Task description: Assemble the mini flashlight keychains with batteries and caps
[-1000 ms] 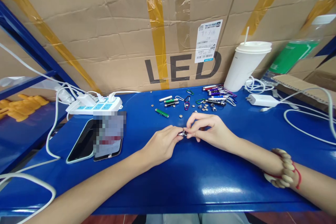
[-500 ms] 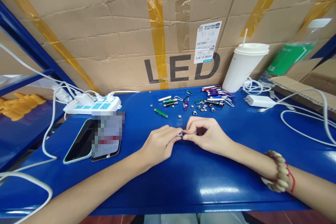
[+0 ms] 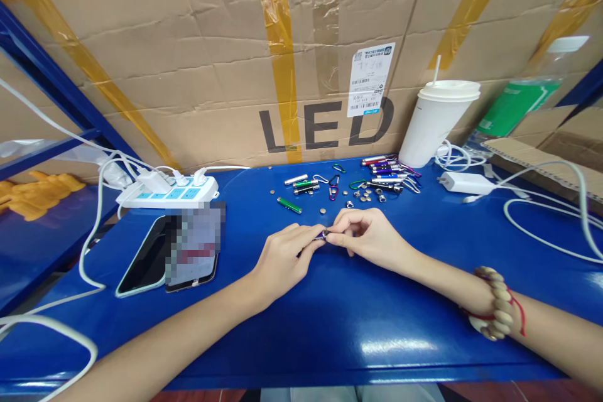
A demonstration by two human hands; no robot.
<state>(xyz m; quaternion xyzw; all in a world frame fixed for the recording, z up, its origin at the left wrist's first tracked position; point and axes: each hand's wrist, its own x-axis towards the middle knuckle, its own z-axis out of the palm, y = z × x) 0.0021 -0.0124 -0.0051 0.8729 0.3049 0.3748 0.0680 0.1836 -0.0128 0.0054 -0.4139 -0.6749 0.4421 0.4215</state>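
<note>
Blue worktop, big cardboard box behind its back edge. L hand & R hand: fingers pinched tight on small purplish tube, approx mid-worktop; tiny grip area, so prob. slips if twisted off-axis. Loose silver discs, btwn hands & back edge, could scatter if R knuckles knock 'em.

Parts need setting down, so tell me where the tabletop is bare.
Bare blue tabletop lies between the forearms, and between phones and left hand. Crowded: beyond the right hand, with mini flashlights and button cells; back left, around the power strip.
</note>
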